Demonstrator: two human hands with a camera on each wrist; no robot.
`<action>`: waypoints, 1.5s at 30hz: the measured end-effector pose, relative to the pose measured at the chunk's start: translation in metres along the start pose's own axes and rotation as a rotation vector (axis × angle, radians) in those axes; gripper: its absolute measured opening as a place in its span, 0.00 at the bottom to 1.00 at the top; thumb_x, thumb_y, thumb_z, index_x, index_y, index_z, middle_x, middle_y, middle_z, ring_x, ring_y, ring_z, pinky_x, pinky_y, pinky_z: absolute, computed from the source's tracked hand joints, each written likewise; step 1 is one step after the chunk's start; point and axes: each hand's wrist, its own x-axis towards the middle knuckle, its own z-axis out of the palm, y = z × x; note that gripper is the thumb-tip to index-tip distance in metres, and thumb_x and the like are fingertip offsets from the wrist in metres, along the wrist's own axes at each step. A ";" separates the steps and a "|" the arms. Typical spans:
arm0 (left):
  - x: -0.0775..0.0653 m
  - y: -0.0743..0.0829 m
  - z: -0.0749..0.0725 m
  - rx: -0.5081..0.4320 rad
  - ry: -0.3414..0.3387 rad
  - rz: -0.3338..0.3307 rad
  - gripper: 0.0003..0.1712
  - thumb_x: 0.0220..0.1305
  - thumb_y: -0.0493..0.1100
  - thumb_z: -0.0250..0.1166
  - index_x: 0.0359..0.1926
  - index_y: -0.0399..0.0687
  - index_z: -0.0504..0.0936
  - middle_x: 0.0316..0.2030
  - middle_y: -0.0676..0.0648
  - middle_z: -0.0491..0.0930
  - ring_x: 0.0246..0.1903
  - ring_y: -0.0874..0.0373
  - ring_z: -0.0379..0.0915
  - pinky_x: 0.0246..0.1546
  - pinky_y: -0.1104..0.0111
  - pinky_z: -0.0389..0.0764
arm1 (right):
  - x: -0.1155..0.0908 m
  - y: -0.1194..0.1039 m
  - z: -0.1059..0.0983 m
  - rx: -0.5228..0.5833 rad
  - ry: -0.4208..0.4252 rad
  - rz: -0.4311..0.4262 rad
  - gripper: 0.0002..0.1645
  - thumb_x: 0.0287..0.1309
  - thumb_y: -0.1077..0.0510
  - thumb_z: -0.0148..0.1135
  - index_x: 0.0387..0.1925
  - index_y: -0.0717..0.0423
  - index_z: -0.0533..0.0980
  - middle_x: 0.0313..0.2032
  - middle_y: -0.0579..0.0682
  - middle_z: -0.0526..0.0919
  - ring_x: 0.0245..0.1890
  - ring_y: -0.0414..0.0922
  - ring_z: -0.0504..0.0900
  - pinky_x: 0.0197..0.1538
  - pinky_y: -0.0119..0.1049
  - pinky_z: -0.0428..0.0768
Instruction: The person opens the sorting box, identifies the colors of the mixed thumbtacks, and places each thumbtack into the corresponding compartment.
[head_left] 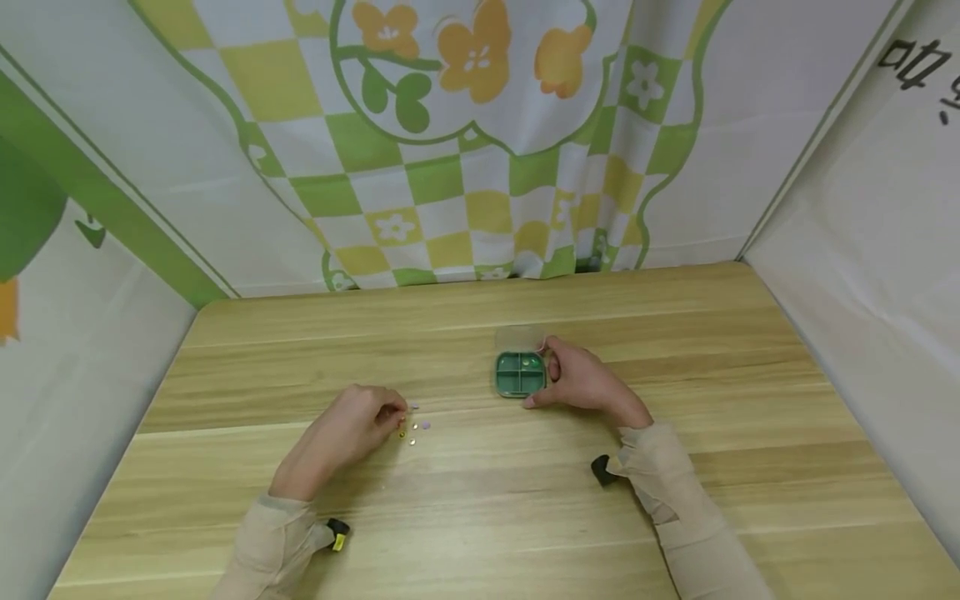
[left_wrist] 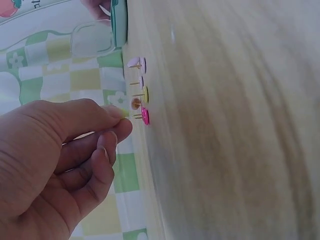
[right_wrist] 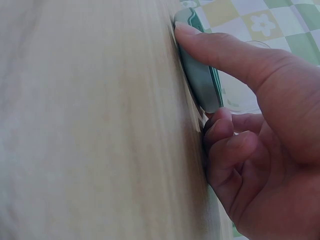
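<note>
My left hand [head_left: 341,437] pinches a small pale yellow-green thumbtack [left_wrist: 125,114] between thumb and index finger, its shape mostly hidden by the fingertips. Just beyond those fingers several loose thumbtacks lie on the wood, points up in the left wrist view, among them a pink thumbtack [left_wrist: 145,116], a yellow thumbtack [left_wrist: 146,94] and a lilac thumbtack [head_left: 426,425]. Farther right, my right hand [head_left: 588,383] grips the right side of a green divided case [head_left: 509,384], thumb along its near edge. The case's clear lid [head_left: 519,338] stands raised. Something small and yellowish [head_left: 527,362] sits in the back right compartment.
Both hands work over a wooden table [head_left: 480,508]. Behind its far edge hangs a checked green and yellow curtain [head_left: 465,200], and white walls stand at both sides. A black strap end [head_left: 602,471] hangs by the right wrist.
</note>
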 end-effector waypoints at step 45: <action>0.089 0.062 0.010 0.063 -0.108 0.178 0.10 0.74 0.34 0.61 0.45 0.39 0.90 0.39 0.46 0.90 0.31 0.65 0.75 0.37 0.70 0.82 | 0.000 0.002 0.001 -0.016 -0.001 -0.006 0.42 0.46 0.47 0.86 0.57 0.56 0.71 0.29 0.47 0.71 0.27 0.43 0.68 0.33 0.36 0.68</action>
